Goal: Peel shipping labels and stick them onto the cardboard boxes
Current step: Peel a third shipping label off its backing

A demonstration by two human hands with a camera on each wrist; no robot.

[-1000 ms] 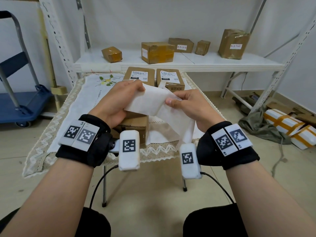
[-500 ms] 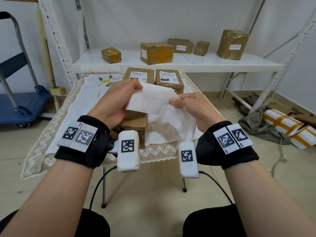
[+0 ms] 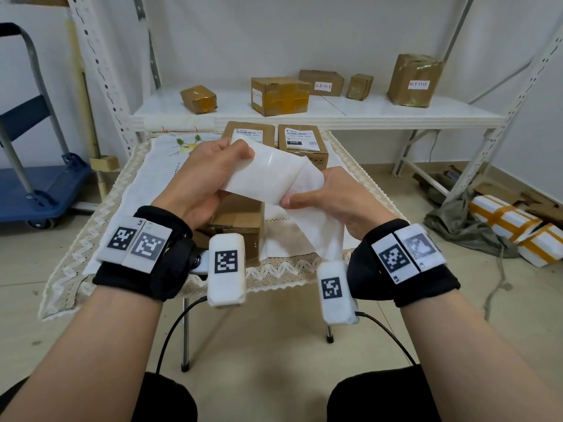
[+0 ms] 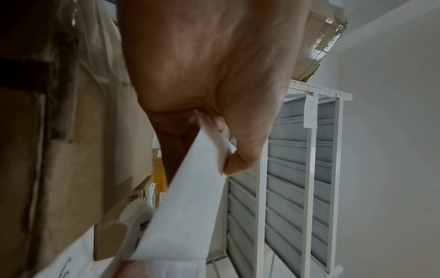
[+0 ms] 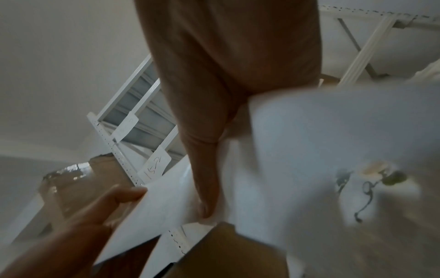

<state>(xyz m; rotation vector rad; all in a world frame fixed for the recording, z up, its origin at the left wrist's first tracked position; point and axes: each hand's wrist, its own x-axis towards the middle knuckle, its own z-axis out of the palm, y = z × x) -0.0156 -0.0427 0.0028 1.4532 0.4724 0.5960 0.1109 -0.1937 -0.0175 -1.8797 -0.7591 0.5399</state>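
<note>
Both hands hold a white label sheet above the table. My left hand (image 3: 213, 172) pinches the peeled label (image 3: 262, 175) at its left end, seen edge-on as the label (image 4: 190, 206) in the left wrist view. My right hand (image 3: 323, 196) pinches the backing paper (image 3: 320, 226), which hangs down toward my wrist. A plain cardboard box (image 3: 237, 226) sits on the table right below the hands. Two labelled boxes (image 3: 249, 135) (image 3: 301, 144) stand side by side behind it.
The small table has a lace-edged cloth (image 3: 91, 239). A white shelf (image 3: 304, 111) behind carries several taped boxes, some with handwritten tags. A blue trolley (image 3: 33, 184) stands at left. White parcels (image 3: 511, 226) and fabric lie on the floor at right.
The hands have drawn slightly apart and the right hand has dropped lower, so more of the label is separated from the backing, which now hangs longer.
</note>
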